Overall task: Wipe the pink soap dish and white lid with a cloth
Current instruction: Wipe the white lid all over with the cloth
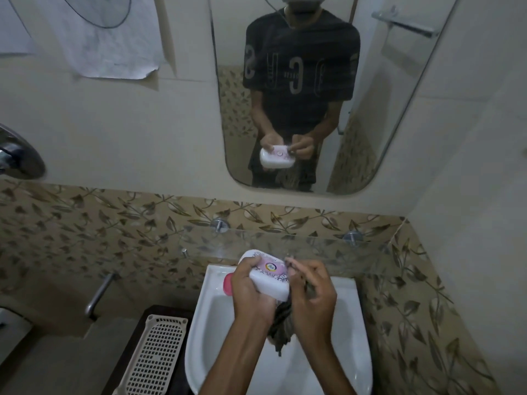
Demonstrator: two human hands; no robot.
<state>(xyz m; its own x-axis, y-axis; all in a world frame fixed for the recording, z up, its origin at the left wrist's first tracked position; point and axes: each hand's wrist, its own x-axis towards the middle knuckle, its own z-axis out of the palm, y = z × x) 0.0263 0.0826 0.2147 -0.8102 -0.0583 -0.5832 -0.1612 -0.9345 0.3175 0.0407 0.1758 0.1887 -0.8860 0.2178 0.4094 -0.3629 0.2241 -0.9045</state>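
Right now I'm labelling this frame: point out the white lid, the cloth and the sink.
white lid (266, 276): head view, its printed top.
cloth (281, 334): head view, hanging striped end.
sink (346, 309): head view, right rim.

Two bare hands work over the basin, the left (251, 292) and the right (310, 295). There is one white oval plastic lid with a pink flowered label (271, 273), one pink plastic soap dish (228, 283) showing at its edge, and one dark grey striped cloth (281, 329). One white ceramic sink (346, 323), one clear glass shelf (328, 249) on two round metal pegs, one rounded wall mirror (370, 115), one white perforated plastic basket (154, 354), one chrome tap lever (98, 295), two sheets of paper on the wall.
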